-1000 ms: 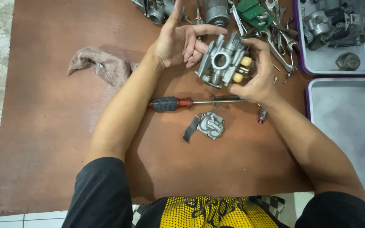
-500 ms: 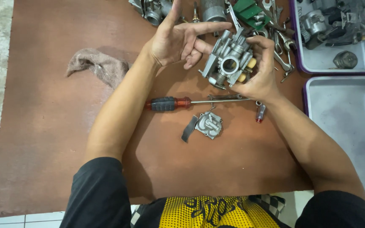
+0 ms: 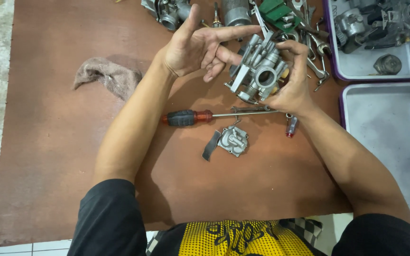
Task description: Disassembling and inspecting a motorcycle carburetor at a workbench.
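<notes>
1. Above a brown work mat (image 3: 48, 166), seen from a head camera looking down, two bare forearms reach forward from black sleeves.
2. The right hand (image 3: 293, 80) grips a grey metal carburetor body (image 3: 260, 71), fingers curled over its top and far side, thumb underneath. The part is lifted off the mat, tilted, with its round bore facing the camera.
3. The left hand (image 3: 200, 45) is released and holds nothing. Its palm faces up, the forefinger points toward the top of the carburetor body, and the other fingertips sit just beside the part's left edge; whether they touch it cannot be told.
4. Below the hands, a screwdriver (image 3: 214, 115) with a black and red handle lies flat on the mat, its shaft pointing right.
5. Nearer the person lies a small grey metal cover (image 3: 233, 141), with a dark flat strip (image 3: 210, 145) touching its left side.
6. A small cylindrical piece with a red tip (image 3: 291, 126) lies just right of the screwdriver's tip.
7. A crumpled grey-brown rag (image 3: 107, 76) sits to the left, well apart from the hands.
8. Beyond the hands is a scatter of wrenches (image 3: 316, 47), more engine parts and a green object (image 3: 276, 9).
9. At right, a purple-rimmed tray (image 3: 330, 57) holds metal parts; below it stands a grey metal tray (image 3: 385, 142).
</notes>
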